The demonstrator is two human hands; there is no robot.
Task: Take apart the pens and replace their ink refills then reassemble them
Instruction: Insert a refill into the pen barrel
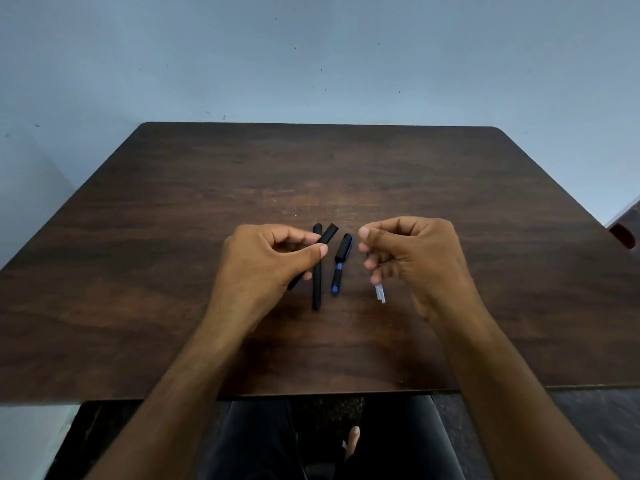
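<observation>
barrel slants through left grip; refills hang below right grip.

The right hand hides most of the clear refills (only their lower ends show). The left hand covers the black barrel's middle.

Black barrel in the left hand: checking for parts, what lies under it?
Under the black barrel lies a black pen on the table; the left hand covers anything beneath it.

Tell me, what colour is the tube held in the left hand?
Black, seen in the head view: the pen barrel in the left hand.
</observation>
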